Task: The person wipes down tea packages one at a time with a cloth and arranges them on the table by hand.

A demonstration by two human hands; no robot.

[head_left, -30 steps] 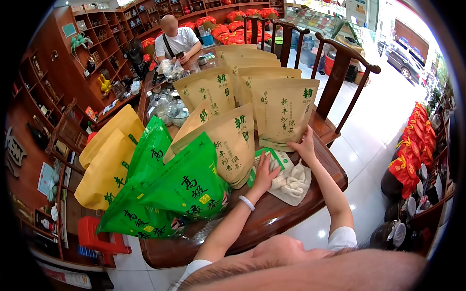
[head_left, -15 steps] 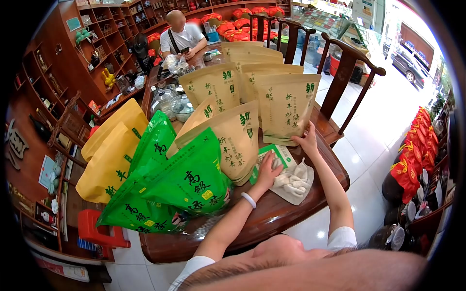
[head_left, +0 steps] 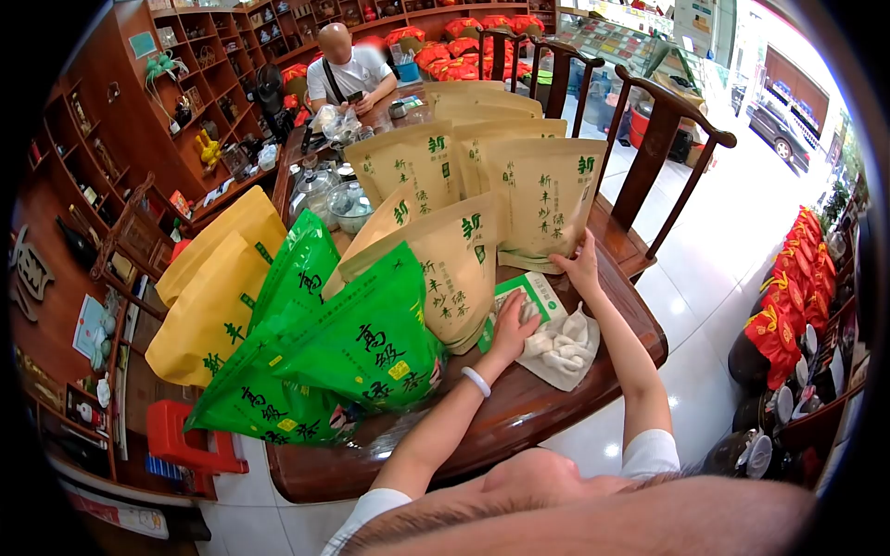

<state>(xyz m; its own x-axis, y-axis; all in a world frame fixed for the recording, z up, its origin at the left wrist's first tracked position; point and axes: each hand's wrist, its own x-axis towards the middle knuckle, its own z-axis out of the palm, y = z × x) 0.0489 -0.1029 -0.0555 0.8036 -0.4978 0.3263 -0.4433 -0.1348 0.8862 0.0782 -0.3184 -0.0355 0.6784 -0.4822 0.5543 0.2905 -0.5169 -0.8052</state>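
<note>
Right hand [head_left: 580, 262] grasps the lower right corner of the upright kraft bag [head_left: 542, 199]. Left hand [head_left: 514, 331] lies over a green-and-white packet [head_left: 545, 291] in front of that bag; can't tell whether it grips. Off-white cloth bundle [head_left: 561, 350], also in front. More kraft bags [head_left: 399, 162] crowd behind and left of it; green bags [head_left: 357, 352] and yellow bags [head_left: 211, 315] further left. Wooden chair [head_left: 656, 116] right. Kraft print: 新, 新丰炒青 绿茶. Green print: 高級.
</note>
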